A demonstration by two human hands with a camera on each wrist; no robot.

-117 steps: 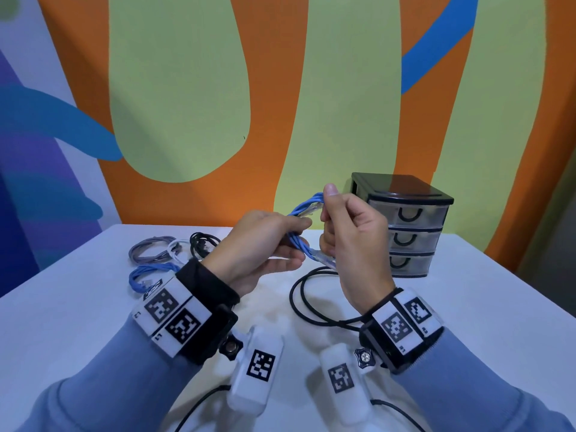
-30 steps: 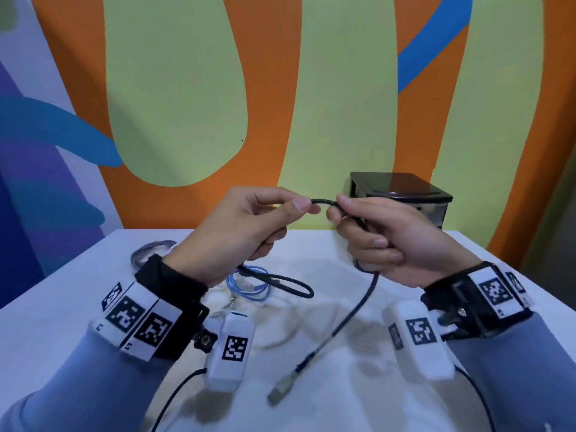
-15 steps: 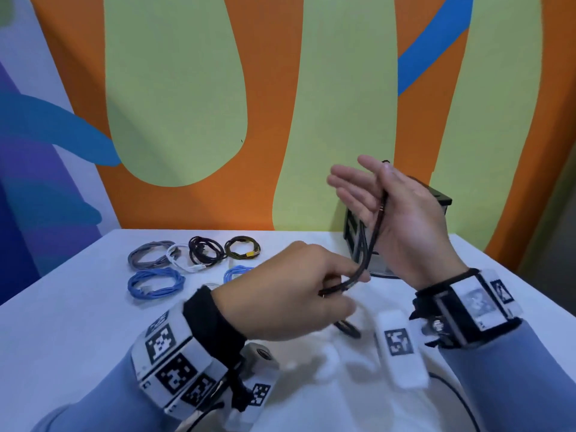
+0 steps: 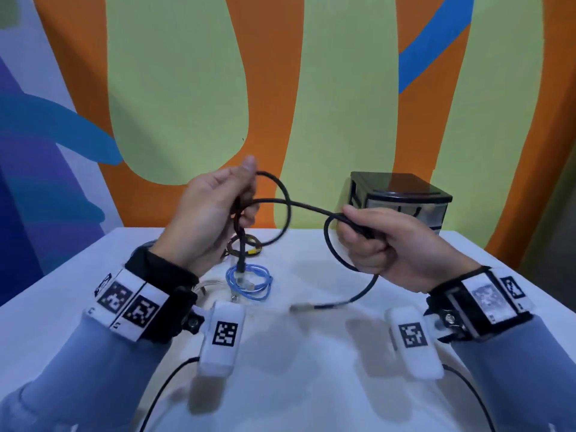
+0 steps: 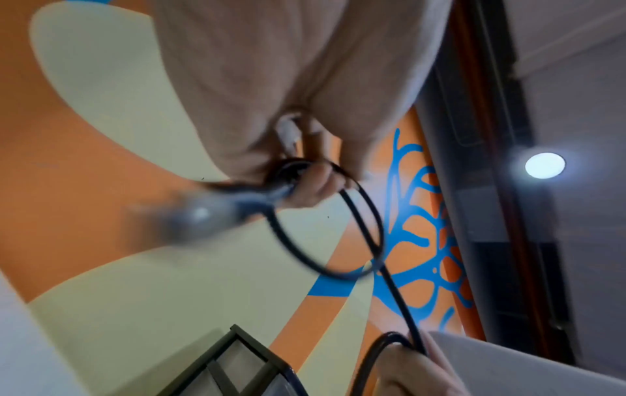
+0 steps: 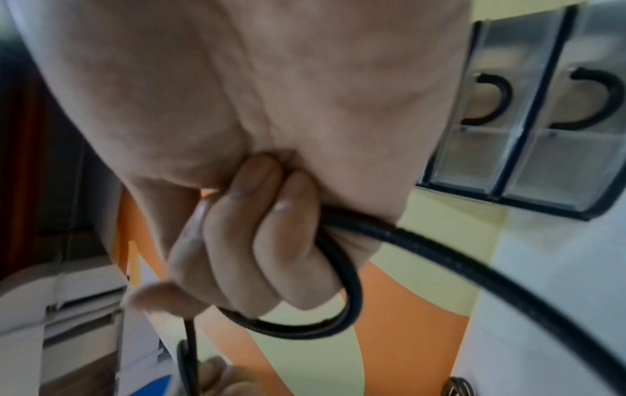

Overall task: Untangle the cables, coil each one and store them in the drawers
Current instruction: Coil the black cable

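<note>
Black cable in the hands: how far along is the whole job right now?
Done: a blue cable lies coiled on the table, with another coil behind it. In hand: the left hand holds one loop of the black cable; the right hand grips the rest, its plug end trailing loose. Left: finishing this coil and storing everything; the drawers visible look shut.

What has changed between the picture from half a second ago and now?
The left hand rose, now holding a loop of the black cable. The right hand, open and raised then, dropped and gripped the cable further along. The drawer unit and blue coil on the table stayed.
</note>
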